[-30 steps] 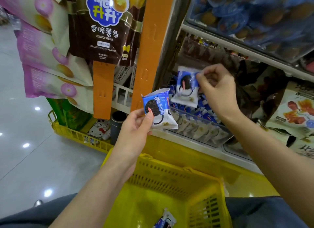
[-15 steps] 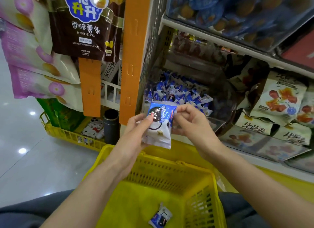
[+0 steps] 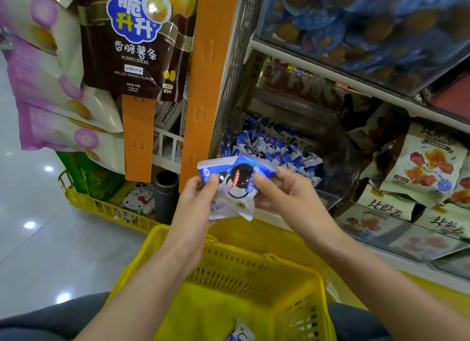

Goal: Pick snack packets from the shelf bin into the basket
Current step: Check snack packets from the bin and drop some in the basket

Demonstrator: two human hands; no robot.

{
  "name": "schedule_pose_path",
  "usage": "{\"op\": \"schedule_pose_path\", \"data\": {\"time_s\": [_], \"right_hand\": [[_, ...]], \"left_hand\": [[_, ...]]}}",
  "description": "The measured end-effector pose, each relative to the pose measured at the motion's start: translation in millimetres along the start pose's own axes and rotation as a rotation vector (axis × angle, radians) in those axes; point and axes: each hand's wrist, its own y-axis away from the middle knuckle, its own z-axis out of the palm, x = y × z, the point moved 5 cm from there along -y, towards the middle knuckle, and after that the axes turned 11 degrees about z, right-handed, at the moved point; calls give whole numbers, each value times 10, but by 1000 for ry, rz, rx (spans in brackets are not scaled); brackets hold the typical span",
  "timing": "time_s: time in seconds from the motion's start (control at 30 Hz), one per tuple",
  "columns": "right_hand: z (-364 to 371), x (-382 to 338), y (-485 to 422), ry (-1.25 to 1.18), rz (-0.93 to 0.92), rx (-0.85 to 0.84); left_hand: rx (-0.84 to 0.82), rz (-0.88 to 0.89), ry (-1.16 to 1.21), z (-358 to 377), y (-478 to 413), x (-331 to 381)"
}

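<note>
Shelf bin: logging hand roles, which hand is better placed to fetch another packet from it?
Probably right: the right hand sits beside the shelf bin, pinching only the packets' edge; the left hand grips them, farther away.

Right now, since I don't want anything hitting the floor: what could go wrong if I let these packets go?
1. The snack packets appear to hang at or beyond the far rim of the yellow basket, not over its middle. Released here, they may clip the rim or miss.
2. The left hand and right hand pinch overlapped, slick-looking wrappers, so one could slip out early.
</note>
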Motion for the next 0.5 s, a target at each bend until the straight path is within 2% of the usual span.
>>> {"op": "schedule_pose_path", "data": {"time_s": [0.13,0.23,0.33,0.5], "right_hand": [[-289,-234,-300,-48,-105,225],[-506,-226,-859,100,-8,432],[-516,-118,-1345,290,130,451],[-435,-48,-1670,645,139,419]], "left_hand": [[95,45,-8,-68,-80,66],[103,66,-38,-69,-121,85],[84,80,-67,-58,-146,70],[84,83,-87,-95,-202,60]]}}
